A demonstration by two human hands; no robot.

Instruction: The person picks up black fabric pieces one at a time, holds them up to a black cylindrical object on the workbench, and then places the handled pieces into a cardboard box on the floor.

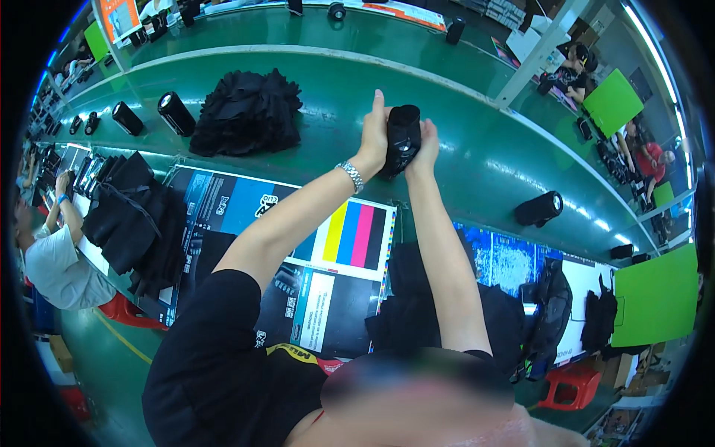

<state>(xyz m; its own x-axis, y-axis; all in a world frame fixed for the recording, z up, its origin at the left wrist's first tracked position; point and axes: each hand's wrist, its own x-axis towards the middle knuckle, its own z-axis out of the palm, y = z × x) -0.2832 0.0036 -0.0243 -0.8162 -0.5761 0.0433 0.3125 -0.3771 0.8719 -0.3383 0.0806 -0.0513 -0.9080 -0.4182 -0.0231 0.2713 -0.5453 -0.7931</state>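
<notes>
Out over the green bench (328, 89), both my arms are stretched forward around a black bundle (404, 138). Its upper end is rounded and its lower part looks wrinkled like cloth; anything inside is hidden. My left hand (375, 134) presses on its left side, thumb pointing up, with a metal watch band on the wrist. On the opposite side my right hand (424, 149) closes against it, most fingers hidden behind. A heap of black cloth pouches (249, 112) lies left of my hands. Black cylindrical speakers (176, 114) stand farther left.
Another black speaker (539, 208) lies to the right on the bench. Printed sheets (350, 235) cover the nearer table, with black cloth (138, 216) piled at left. A seated person (67, 261) works at far left. A red stool (570, 391) stands at lower right.
</notes>
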